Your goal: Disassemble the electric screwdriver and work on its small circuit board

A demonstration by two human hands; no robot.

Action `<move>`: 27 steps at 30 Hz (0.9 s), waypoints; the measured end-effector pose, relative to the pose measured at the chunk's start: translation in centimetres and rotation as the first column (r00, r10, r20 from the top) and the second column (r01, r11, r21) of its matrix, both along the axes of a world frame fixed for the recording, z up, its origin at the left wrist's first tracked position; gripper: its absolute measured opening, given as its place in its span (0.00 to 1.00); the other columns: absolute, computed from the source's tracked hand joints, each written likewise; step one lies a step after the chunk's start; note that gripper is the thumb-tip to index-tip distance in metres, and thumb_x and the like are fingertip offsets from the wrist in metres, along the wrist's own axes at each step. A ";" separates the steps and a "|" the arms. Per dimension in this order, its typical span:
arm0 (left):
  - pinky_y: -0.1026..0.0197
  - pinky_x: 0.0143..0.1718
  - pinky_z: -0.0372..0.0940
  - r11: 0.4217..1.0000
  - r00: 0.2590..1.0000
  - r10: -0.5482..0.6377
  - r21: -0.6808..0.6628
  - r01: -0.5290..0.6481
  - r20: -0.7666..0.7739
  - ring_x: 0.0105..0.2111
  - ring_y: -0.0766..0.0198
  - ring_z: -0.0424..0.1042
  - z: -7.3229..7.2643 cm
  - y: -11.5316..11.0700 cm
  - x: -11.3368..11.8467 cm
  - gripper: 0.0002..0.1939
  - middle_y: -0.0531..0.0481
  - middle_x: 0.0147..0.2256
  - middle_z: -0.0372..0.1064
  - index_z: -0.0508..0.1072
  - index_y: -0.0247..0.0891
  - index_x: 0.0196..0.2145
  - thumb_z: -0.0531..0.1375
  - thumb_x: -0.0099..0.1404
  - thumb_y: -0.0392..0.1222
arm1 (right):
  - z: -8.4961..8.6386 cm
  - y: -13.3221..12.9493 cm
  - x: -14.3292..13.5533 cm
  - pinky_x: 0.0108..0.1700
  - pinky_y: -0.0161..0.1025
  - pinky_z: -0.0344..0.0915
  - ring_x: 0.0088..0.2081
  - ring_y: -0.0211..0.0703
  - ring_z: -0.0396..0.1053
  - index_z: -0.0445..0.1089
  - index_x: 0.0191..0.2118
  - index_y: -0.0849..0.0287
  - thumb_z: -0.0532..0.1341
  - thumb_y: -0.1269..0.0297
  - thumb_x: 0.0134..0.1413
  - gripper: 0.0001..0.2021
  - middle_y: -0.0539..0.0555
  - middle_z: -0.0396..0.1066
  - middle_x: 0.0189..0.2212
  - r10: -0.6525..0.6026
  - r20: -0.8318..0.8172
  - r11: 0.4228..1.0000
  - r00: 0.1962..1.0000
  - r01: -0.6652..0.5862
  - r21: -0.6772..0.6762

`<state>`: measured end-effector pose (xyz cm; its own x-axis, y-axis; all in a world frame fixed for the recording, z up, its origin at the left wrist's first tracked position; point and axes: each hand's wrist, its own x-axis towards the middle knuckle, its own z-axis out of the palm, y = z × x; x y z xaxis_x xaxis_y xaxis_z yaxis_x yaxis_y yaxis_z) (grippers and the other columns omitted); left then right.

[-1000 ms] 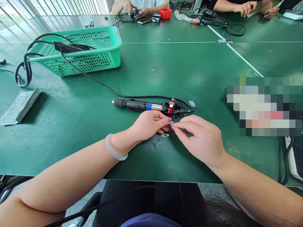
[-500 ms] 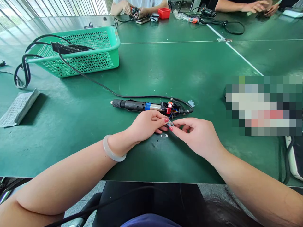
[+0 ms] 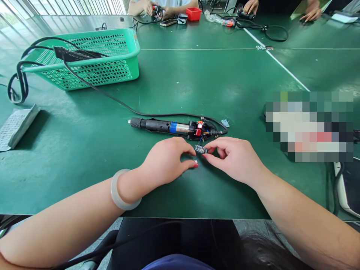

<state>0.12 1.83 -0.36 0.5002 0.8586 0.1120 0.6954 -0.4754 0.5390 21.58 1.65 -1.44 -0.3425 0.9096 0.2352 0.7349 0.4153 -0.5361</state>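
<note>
Between the thumb and fingers of my right hand (image 3: pixel 232 159) is the edge of a small dark circuit board (image 3: pixel 200 149), tilted just above the table, with thin wires behind it. My left hand (image 3: pixel 167 161) is just left of the board, its thumb and fingers apart. That thumb's tip is at a small white piece (image 3: pixel 196 161), mostly covered by it. Beyond both hands lies an opened black handheld tool (image 3: pixel 157 125) with a blue-banded metal cylinder (image 3: pixel 180 128), a red switch part (image 3: pixel 198 128) and exposed wires.
A green basket (image 3: pixel 95 77) with a black cable stands at the back left; the cable runs to the tool. A wrapped block (image 3: pixel 18 127) lies left, a small pale piece (image 3: pixel 225 123) beyond the tool. Co-workers' hands (image 3: pixel 251 6) and a red bin (image 3: pixel 193 14) are across the table.
My left hand has let go of the circuit board and opened, its thumb moving down to the white piece. My right hand keeps the board. A co-worker's hands have moved apart.
</note>
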 end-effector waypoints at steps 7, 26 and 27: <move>0.58 0.37 0.64 0.967 0.945 -0.127 0.174 0.185 -0.301 0.35 0.59 0.71 -1.2 -0.6 1.1 0.09 0.50 0.34 0.73 0.76 0.39 0.36 0.55 0.69 0.39 | -0.1 0.0 -0.3 0.26 0.35 0.58 0.22 0.35 0.62 0.76 0.32 0.57 0.65 0.64 0.50 0.04 0.47 0.66 0.20 0.030 0.063 0.995 0.998 -0.036 0.091; 0.62 0.41 0.66 0.935 0.961 -0.215 0.247 0.253 -0.171 0.37 0.63 0.72 -0.1 -1.1 0.4 0.13 0.51 0.37 0.75 0.74 0.40 0.42 0.50 0.70 0.32 | -0.2 0.2 0.0 0.29 0.36 0.59 0.25 0.37 0.64 0.76 0.34 0.57 0.64 0.63 0.50 0.06 0.49 0.69 0.23 0.035 0.065 0.999 0.997 -0.035 0.008; 0.63 0.41 0.66 0.944 0.977 -0.191 0.254 0.210 -0.097 0.38 0.65 0.73 -0.1 -1.0 0.3 0.13 0.53 0.37 0.76 0.74 0.41 0.42 0.51 0.70 0.33 | -0.2 0.2 -0.1 0.29 0.36 0.59 0.25 0.37 0.65 0.76 0.34 0.57 0.64 0.63 0.51 0.06 0.49 0.69 0.23 0.036 0.065 0.999 0.997 -0.036 0.003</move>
